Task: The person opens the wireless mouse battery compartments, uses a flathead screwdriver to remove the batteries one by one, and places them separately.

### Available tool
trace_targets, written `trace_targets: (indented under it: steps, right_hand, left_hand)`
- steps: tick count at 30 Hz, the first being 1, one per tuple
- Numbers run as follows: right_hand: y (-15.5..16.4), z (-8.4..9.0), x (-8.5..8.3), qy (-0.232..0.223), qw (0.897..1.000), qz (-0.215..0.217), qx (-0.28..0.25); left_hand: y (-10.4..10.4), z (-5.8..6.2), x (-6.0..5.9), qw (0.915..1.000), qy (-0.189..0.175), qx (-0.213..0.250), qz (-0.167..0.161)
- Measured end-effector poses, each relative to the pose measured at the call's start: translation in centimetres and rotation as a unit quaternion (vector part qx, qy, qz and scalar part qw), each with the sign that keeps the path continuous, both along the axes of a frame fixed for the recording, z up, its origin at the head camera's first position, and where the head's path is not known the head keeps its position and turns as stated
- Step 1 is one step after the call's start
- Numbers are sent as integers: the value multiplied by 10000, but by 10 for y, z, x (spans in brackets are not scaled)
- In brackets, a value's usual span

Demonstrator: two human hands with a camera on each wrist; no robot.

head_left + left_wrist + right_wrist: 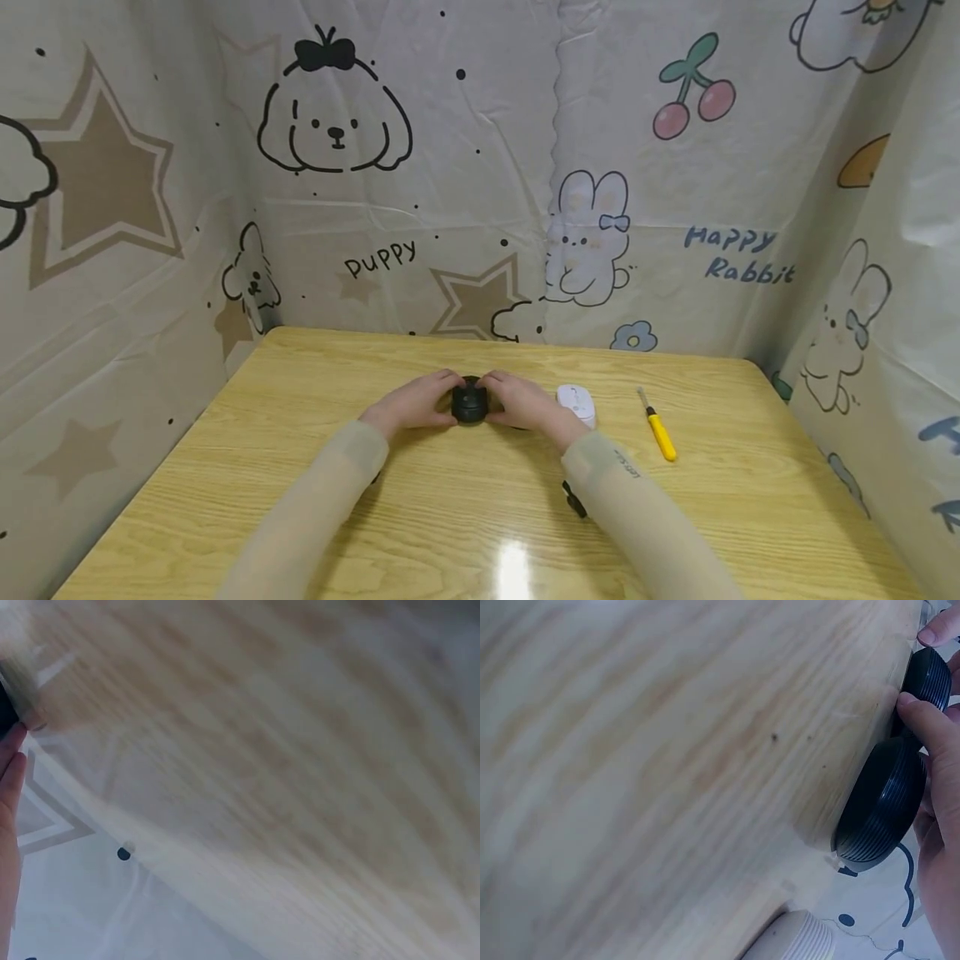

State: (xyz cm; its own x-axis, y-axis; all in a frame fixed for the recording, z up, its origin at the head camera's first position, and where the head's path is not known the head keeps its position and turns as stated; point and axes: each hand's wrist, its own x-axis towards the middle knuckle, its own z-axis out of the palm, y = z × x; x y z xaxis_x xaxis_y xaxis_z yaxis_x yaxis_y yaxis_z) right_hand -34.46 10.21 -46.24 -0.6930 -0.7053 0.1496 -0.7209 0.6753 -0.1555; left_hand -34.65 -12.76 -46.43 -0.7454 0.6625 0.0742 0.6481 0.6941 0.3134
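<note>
Both hands meet at the middle of the wooden table (300, 467), closed in from either side on a small round black object (469, 402) that sits on the tabletop. In the head view the left hand (411, 404) comes in from the left with its fingers curled over the top and near side of the object, and the right hand (522, 402) mirrors it from the right, fingertips touching the object's upper edge so that the two sets of fingers almost meet above it. The right wrist view shows more: two black ribbed round parts (881, 802), with fine threads or ridges running round their rims, lie against the table edge-on to the camera, and the right fingers (922, 720) are bent and pressed onto the ribbed rim between them, thumb and fingertips clamped on the black piece. The left wrist view is blurred; only the side of the left hand's fingers (10, 776) shows, held close together beside a sliver of something black, and how they grip cannot be told there. Just right of the right hand lies a white computer mouse (577, 402), and further right, apart from it, a yellow-handled screwdriver (657, 427).
</note>
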Motion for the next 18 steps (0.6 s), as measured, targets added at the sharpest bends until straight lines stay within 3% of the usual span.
trace_targets:
  steps: [5,10,18]
  right_hand:
    - [1,-3,1,-222,9991,96,-361]
    - [2,-2,4,-232,9965,169,-789]
    - [-1,5,10,78,9855,-87,-1690]
  left_hand:
    - [-1,0,1,9993,-186,326,-4]
    - [-4,4,5,9937,-552,975,3]
    - [-3,13,11,9876,-561,1448,237]
